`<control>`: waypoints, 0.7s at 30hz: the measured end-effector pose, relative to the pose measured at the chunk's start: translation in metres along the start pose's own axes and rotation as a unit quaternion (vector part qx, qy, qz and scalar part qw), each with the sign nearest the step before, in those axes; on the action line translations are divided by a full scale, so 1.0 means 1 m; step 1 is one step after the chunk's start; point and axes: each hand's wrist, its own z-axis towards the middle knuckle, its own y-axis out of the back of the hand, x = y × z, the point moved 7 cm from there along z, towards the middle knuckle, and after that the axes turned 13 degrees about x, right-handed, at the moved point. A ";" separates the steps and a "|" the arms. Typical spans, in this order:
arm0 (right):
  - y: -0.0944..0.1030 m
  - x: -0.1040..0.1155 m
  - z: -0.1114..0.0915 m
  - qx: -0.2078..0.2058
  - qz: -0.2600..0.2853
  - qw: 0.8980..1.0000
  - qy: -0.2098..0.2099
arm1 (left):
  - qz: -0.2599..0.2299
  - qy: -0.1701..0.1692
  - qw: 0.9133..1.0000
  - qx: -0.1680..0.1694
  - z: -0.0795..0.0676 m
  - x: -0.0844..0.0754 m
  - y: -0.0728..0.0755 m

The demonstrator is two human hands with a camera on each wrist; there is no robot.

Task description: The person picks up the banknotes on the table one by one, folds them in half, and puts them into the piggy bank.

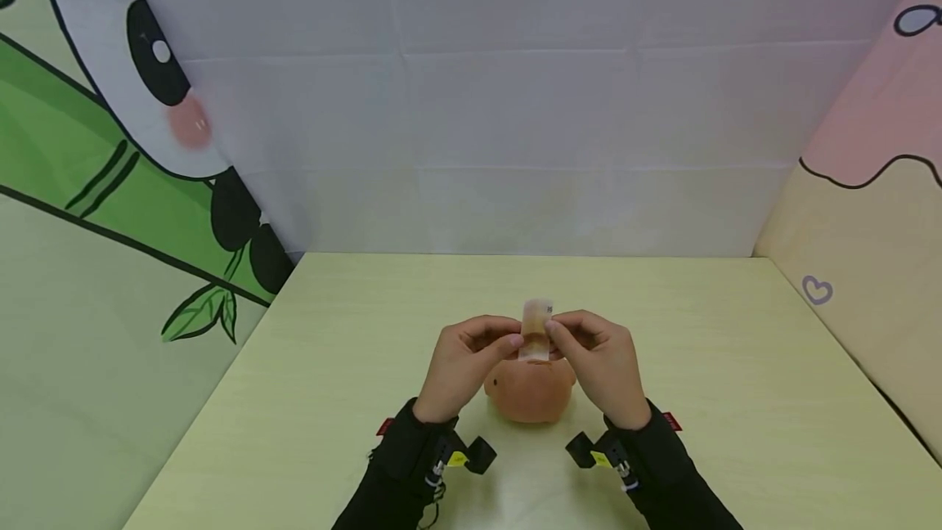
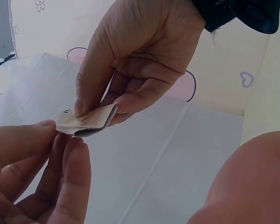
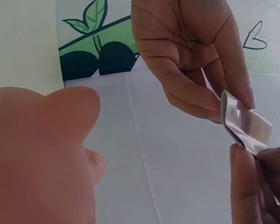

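A pale, tan-centred folded paper strip that looks like a banknote [image 1: 536,319] is held upright between both hands, above a pink piggy bank [image 1: 531,395]. My left hand [image 1: 462,366] pinches its left edge between thumb and fingers. On the opposite edge, my right hand [image 1: 605,362] pinches it with thumb and forefinger. Seen from the left wrist, the folded banknote [image 2: 91,120] shows a printed mark and a dark inner fold. From the right wrist, layers of the banknote [image 3: 242,123] show at its folded end, and the piggy bank [image 3: 37,158] fills the left side.
A light wooden table [image 1: 353,309] carries the piggy bank. Behind it hangs a white cloth [image 1: 515,121], with a panda-and-bamboo print at left and a pink and cream panel [image 1: 876,252] at right. Small black cameras [image 1: 481,455] are strapped to both sleeved wrists.
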 end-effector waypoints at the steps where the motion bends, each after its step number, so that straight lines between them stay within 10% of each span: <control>1: 0.000 0.000 0.000 0.001 0.001 1.000 0.001 | -0.002 0.001 1.000 0.002 0.000 0.000 0.000; 21: -0.002 0.004 -0.001 0.018 0.008 0.999 0.034 | 0.021 0.021 0.999 0.013 0.001 0.000 -0.005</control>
